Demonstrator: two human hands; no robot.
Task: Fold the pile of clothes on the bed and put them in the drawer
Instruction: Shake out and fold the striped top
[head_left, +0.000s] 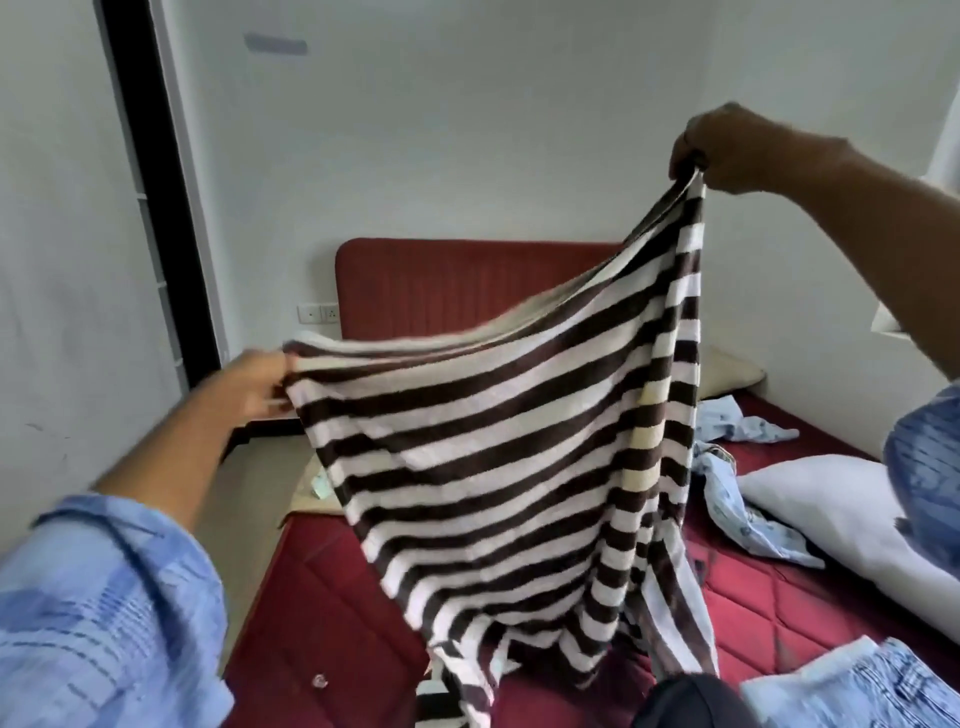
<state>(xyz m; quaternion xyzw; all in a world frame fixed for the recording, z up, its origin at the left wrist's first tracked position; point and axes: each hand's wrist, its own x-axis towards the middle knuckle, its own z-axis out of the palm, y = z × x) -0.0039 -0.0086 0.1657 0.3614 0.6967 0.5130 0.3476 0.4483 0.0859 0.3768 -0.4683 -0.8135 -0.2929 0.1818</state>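
The person wears a light blue short-sleeved shirt with a fine pattern of darker blue lines. The left sleeve (104, 597) is loose and creased, ending above the elbow; the right sleeve (924, 467) shows the same print. Both forearms and hands are bare.

Left hand (254, 382) motion-blurred, striped cloth (509, 457) hiding mid-bed (322, 597), jeans (872, 686) cut off at corner

The towel (498, 467) is striped dark brown and white, with a few cream bands along one fold. The bed (322, 587) and headboard (441, 286) are deep red. The pillow (831, 499) is white, the crumpled clothes (743, 431) pale blue with a small print, the sleeves (104, 613) blue, the walls (467, 130) white.
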